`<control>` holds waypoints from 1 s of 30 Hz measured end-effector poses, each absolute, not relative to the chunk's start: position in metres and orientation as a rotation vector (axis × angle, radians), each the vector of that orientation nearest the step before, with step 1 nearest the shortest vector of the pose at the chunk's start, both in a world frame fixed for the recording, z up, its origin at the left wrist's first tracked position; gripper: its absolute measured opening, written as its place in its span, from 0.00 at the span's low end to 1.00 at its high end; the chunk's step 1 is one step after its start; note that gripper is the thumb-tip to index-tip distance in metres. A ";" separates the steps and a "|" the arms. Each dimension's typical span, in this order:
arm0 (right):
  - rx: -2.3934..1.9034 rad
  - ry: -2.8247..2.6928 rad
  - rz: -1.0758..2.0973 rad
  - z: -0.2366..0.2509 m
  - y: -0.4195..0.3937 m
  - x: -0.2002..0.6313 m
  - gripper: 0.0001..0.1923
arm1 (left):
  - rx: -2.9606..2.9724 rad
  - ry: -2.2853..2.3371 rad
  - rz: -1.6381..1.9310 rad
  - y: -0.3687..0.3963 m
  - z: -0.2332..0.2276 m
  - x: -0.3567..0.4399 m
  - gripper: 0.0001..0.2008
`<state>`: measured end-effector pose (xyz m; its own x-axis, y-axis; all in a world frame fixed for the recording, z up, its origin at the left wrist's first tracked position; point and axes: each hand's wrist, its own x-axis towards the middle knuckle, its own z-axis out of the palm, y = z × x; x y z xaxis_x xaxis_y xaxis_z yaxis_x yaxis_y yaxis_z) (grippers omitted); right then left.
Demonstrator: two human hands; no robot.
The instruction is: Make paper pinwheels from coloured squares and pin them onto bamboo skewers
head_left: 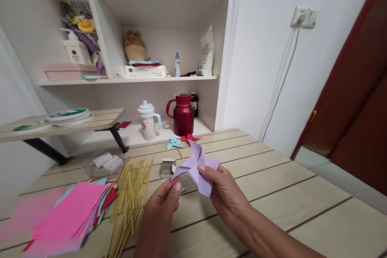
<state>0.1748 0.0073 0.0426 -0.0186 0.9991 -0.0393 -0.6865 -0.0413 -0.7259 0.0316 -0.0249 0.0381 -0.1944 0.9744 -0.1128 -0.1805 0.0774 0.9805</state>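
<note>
At the far left of the wooden counter [302,193] lies a loose stack of coloured paper sheets [69,213], mostly pink, with some red and pale blue edges that show under it. Just to the right of the sheets is a spread bundle of thin bamboo sticks [130,197], which touches the edge of the stack. Behind these, a few small white paper slips [108,162] lie on the counter. Next comes the left hand [165,201], raised above the counter; its grip is narrow, the thumb and fingers pinched on the lower left tip of a purple paper pinwheel [196,167]. A small white box [167,168] stands open on the counter just behind this hand. The right hand [225,193] holds the pinwheel from the other side, its thumb pressed on the middle of the paper and its fingers behind it, so the pinwheel is in the air between both hands. Further back, near the wall, lie a blue pinwheel [174,142] and a red pinwheel [189,138], close together, and behind them stand a white cup with lid [148,123] and a dark red jug [183,115].
</note>
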 end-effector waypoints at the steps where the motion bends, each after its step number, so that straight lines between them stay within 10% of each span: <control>1: -0.673 -0.621 1.502 0.042 0.006 0.173 0.15 | 0.927 1.189 1.360 -0.025 0.039 0.034 0.21; 30: -0.714 -0.716 1.559 0.026 -0.014 0.152 0.12 | 0.810 1.356 1.319 -0.036 0.055 0.038 0.14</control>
<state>0.1516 -0.0136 0.0257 -0.0941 0.9946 -0.0439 -0.6145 -0.0927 -0.7834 0.0376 -0.0355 0.0554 -0.2404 0.9472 -0.2123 -0.1857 0.1698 0.9678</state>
